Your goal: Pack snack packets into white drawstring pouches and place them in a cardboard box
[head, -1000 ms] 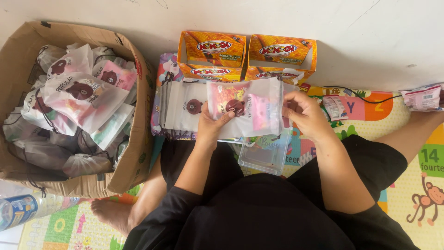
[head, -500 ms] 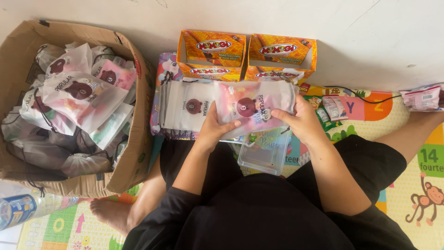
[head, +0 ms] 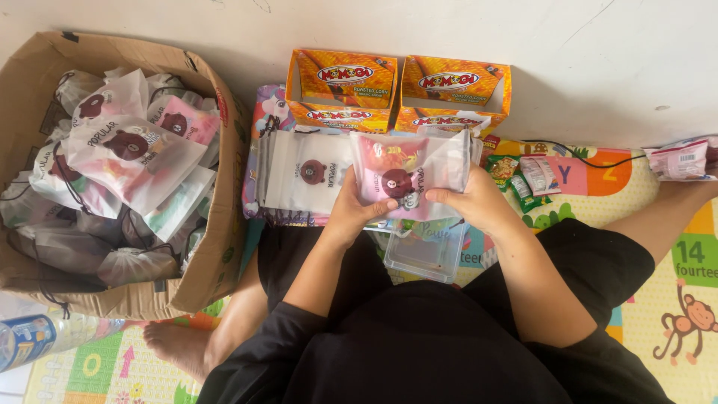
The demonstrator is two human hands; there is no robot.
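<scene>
A translucent white drawstring pouch [head: 407, 176] printed with a brown bear, stuffed with red and pink snack packs, is held up in front of me. My left hand [head: 353, 211] grips its left bottom edge. My right hand [head: 471, 203] pinches its lower right side. Just left of it lies a stack of flat empty pouches [head: 299, 173] of the same kind on a patterned base. A clear plastic tub [head: 428, 254] sits below the pouch, between my knees.
A large cardboard box [head: 217, 247] at left holds several filled pouches [head: 131, 157]. Two orange snack display boxes [head: 342, 88] [head: 456, 86] stand against the wall. Loose snack packets [head: 527, 176] lie on the colourful play mat [head: 673, 254]; another packet [head: 680, 161] is far right.
The pouch has been turned and drawn narrower between my hands. My right hand slid from its right edge down to its lower right side.
</scene>
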